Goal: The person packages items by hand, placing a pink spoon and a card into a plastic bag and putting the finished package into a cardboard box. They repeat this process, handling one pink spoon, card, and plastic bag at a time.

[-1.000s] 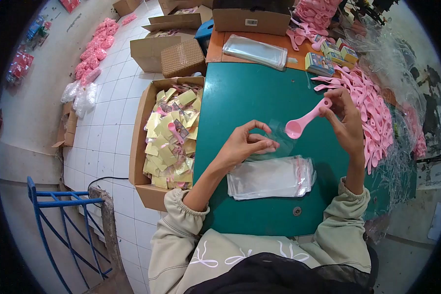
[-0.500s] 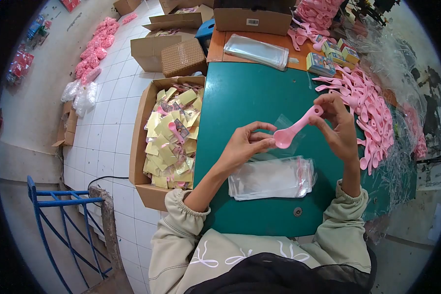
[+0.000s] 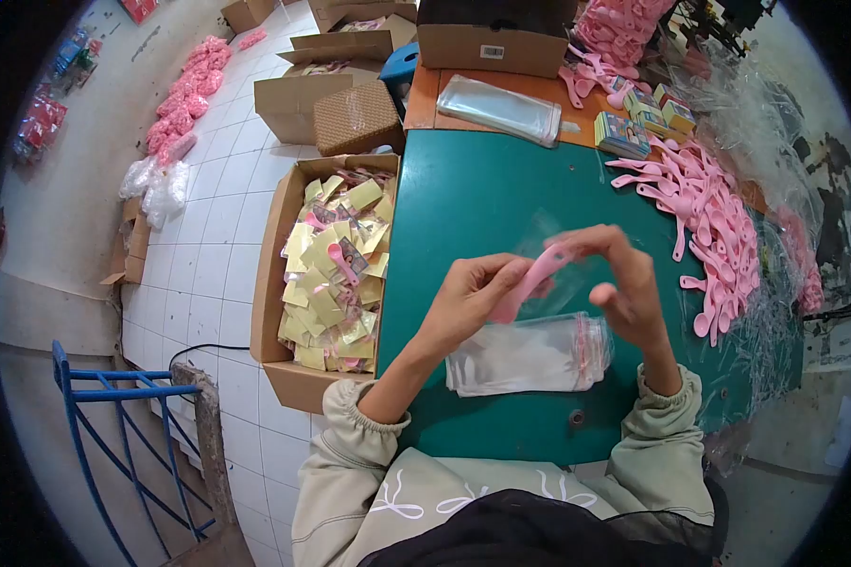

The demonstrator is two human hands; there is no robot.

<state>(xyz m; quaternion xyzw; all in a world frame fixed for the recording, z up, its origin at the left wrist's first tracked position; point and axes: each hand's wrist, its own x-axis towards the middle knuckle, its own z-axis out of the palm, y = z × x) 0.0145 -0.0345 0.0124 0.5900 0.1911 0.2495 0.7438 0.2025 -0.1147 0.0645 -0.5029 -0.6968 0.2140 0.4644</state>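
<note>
A pink plastic spoon [image 3: 537,278] is tilted above the green table, bowl end low beside my left hand [image 3: 475,295]. My left thumb and fingers pinch it together with a thin clear plastic bag [image 3: 547,227], which surrounds at least part of the spoon. Blur hides how far inside it lies. At the handle end, my right hand [image 3: 626,283] has its fingers stretched over the spoon, the thumb well apart. Just below both hands lies a stack of clear plastic bags [image 3: 520,357] with a reddish strip near one end.
Loose pink spoons [image 3: 714,227] are heaped on the right of the green table [image 3: 482,189]. Card stacks [image 3: 621,134] and a bundle of clear sleeves [image 3: 499,109] lie toward the back. Left of the table, a carton [image 3: 268,312] holds packed spoons with yellowish cards.
My right hand has brought the spoon down and left, into or against the clear bag at my left hand. The right thumb has come off the handle.
</note>
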